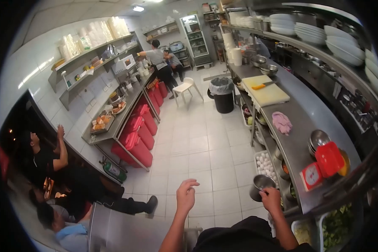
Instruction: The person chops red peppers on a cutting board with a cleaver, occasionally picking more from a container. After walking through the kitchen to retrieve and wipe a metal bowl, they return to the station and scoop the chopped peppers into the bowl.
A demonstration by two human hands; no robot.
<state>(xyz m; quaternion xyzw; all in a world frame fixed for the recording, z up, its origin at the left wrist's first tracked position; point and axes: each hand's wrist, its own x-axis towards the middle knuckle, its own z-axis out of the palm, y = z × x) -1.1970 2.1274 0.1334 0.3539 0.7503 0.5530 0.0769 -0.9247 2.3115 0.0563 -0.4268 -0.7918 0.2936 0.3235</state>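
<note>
Co-workers [46, 161] gather by the dark doorway at far left, one in black with a raised forearm. A metal tray of orange-brown food [102, 124] sits on the steel counter [122, 119], with lidded red bins [132, 147] below and a green fire extinguisher [113, 169] near them. Farther back, a person in a grey shirt [158, 59] stands near a white stool [184, 87].

Nearest me, the person's left hand [185, 196] is raised over the tiled floor [197, 147], fingers loosely bent and parted, holding nothing I can see. A black waste bin [223, 103] stands beyond.

To the right, a metal pot [256, 194] hangs mouth upward, near a tray of white eggs [263, 163]. The right hand [271, 199] has its fingers closed on it, though whether around handle or rim I cannot tell. Above, the steel worktop [300, 107] bears a cutting board [271, 98] with a yellow-handled knife [259, 86], a pink cloth [282, 122] and a red kitchen scale [311, 176].
</note>
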